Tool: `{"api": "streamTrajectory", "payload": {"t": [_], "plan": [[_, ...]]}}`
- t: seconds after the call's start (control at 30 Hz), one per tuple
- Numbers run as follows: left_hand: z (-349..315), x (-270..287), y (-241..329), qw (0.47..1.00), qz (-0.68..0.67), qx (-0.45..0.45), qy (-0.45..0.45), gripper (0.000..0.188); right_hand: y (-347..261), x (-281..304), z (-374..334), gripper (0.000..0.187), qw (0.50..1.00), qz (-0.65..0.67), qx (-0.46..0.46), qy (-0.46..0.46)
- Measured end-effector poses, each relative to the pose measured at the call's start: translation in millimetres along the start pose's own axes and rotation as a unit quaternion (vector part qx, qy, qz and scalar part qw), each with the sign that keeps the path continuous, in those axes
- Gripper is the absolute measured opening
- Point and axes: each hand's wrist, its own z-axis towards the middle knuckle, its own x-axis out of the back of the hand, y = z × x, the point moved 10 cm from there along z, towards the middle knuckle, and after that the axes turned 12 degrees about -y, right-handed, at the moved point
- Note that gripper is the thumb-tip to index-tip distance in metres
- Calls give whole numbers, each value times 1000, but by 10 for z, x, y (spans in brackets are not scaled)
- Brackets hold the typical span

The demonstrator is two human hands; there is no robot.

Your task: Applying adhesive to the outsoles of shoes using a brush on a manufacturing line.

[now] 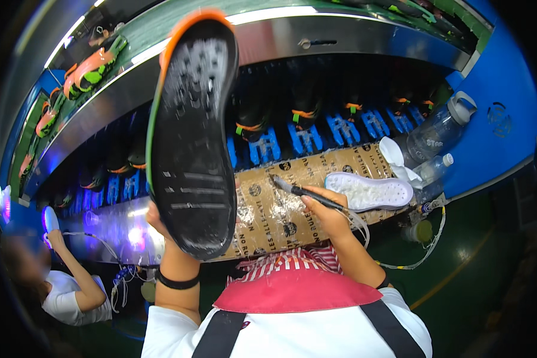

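My left hand [156,219] holds up a large black shoe sole [198,137] with an orange and green edge. Its fingers are mostly hidden behind the sole. Shiny wet patches and slots show on the sole's black face. In my right hand [330,213] is a dark-handled brush [301,191], with thin pale tubes trailing from its rear end. The brush tip is over the brown paper-covered bench [259,224], apart from the sole. Right of that hand lies a white sole [394,194] with whitish lumpy material in its hollow.
Behind the bench, blue holders [307,138] carry dark shoes. Orange and green shoes [89,71] sit on the green conveyor at upper left. A grey bottle [432,134], a clear bottle [432,170] and a crumpled white tissue [400,161] stand at right. A co-worker's arm [80,277] is at left.
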Motion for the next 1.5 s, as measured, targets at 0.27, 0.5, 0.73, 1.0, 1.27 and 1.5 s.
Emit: {"api": "streamTrajectory", "payload": {"t": [0.27,0.5,0.73,1.0,1.27,1.5], "plan": [[2174,-529,593,984,56,-11,-168,82,-121,106,-146,26,1000,6,22,6],[2074,-331,433,954,290,70,-27,57,-25,356,-237,27,998,15,-12,55],[1463,-370,2557,223,875,-368,222,42,-97,278,-195,26,999,21,-1,33],[1257,545,3471,452,868,-107,177,44,-41,125,-186,26,1000,16,-21,-2],[95,-201,2716,726,408,-505,226,39,-24,167,-209,31,998,66,-12,10],[794,285,1296,988,-89,-109,-69,70,-56,-6,-176,32,996,66,21,-50]]}}
